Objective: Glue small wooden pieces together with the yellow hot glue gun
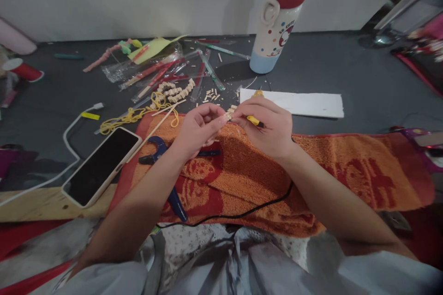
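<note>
Over the front of the desk, my left hand [202,129] and my right hand [268,124] meet fingertip to fingertip. Between them they pinch a small cluster of short wooden stick pieces [231,111]. A yellow tool with a dark end [255,121] shows under my right fingers; most of it is hidden, so its kind is unclear. Blue-handled pliers [177,203] lie on the orange towel [249,175], partly covered by my left forearm. Just beyond my left hand lie loose cut stick pieces [212,97] and rows of joined pieces [182,92].
Yellow cord [121,120], a phone [102,166] and a white cable [69,143] are at left. Wrapped sticks [152,73] lie behind. A water bottle [277,27] stands near the wall, behind a white strip [311,103]. A black cord [242,214] crosses the towel.
</note>
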Available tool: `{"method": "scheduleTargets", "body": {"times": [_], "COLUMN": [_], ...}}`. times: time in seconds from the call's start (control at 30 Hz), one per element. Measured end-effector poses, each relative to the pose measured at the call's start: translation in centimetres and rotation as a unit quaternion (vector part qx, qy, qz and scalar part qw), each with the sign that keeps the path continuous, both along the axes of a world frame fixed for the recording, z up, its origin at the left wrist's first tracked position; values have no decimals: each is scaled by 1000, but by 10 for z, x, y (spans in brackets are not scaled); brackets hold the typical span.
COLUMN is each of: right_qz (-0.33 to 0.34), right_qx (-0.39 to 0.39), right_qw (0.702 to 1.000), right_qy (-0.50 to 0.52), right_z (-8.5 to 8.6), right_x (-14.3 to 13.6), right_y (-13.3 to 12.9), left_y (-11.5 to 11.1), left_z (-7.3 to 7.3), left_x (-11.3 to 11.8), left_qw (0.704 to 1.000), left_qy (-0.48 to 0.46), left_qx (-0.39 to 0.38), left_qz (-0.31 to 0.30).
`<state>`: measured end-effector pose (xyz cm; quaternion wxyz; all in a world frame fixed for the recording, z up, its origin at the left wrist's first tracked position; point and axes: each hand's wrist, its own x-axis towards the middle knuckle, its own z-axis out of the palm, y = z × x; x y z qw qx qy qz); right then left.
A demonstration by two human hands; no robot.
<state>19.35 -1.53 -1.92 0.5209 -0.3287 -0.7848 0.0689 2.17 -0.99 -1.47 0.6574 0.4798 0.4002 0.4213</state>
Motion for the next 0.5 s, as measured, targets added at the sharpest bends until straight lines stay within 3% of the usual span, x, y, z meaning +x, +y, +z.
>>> {"method": "scheduleTargets", "body": {"times": [0.3, 0.5], "right_qz": [-2, 8], "right_qx": [8, -51], "right_qw": [1000, 997], "right_qy": [2, 49], "right_z": [-1, 6], "right_x": [0, 1], "right_y": [1, 0], "left_y": [1, -2], "left_z": [-4, -10], "left_x": [-1, -3], "left_qw": [1000, 992], "left_qy": [-6, 5], "left_qx": [17, 119], "left_qz": [-1, 31]}}
